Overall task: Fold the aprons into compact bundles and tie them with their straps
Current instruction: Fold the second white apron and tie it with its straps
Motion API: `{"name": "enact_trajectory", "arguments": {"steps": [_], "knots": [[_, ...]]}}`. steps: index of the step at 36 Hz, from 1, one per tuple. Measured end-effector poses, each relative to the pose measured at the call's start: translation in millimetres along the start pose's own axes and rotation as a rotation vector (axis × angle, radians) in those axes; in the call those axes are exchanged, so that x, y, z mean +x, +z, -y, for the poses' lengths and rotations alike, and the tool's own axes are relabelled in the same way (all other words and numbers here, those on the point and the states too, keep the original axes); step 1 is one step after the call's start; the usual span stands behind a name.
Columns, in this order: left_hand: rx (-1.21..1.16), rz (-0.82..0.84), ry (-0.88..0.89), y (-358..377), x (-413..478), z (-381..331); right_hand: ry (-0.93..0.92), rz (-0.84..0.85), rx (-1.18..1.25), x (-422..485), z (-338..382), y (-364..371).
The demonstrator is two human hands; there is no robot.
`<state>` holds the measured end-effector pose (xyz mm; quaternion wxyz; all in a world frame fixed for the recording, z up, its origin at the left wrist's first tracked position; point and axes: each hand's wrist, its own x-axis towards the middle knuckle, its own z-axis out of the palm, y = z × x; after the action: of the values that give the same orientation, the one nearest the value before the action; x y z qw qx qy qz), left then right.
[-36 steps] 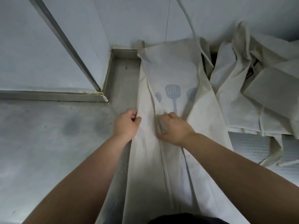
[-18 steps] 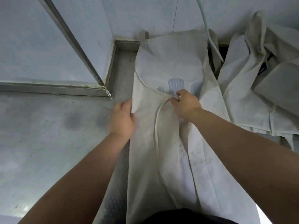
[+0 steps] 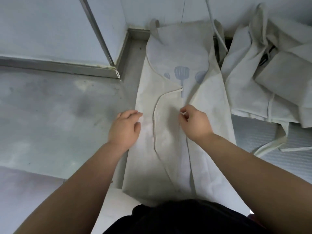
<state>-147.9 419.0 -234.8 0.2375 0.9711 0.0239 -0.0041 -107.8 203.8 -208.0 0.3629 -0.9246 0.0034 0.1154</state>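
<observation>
Left hand flat (palm down) on apron edge; right hand pinching fold, counter leftward

I see a dull grey metal surface meeting pale wall panels along a steel skirting. A slanted metal strip crosses the wall. Light is soft.

Dim, cool bluish indoor light, soft faint shadows, no glare, wide-angle bending at edges, slightly soft focus

Apron hem behind dark clothing
</observation>
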Motion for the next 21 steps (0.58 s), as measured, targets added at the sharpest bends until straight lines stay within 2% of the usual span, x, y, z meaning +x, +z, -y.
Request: {"name": "enact_trajectory", "arguments": {"steps": [3,12,16,19,21], "knots": [[0.004,-0.016,-0.033,0.5,-43.3,-10.3,-0.029,0.050,-0.029,-30.8,-7.8,-3.1],[0.114,0.119,-0.087,15.1,-139.7,-23.5,-0.061,0.322,-0.215,-106.7,-33.1,4.6],[0.237,0.350,-0.166,30.4,-158.7,-28.1,-0.112,0.270,-0.358,-126.2,-45.3,4.8],[0.240,0.389,-0.225,36.5,-160.5,-36.7,-0.047,0.188,-0.363,-133.1,-55.2,-0.2],[0.252,0.383,-0.253,37.0,-157.5,-41.9,0.055,0.197,-0.323,-135.9,-59.8,-5.3]]}}
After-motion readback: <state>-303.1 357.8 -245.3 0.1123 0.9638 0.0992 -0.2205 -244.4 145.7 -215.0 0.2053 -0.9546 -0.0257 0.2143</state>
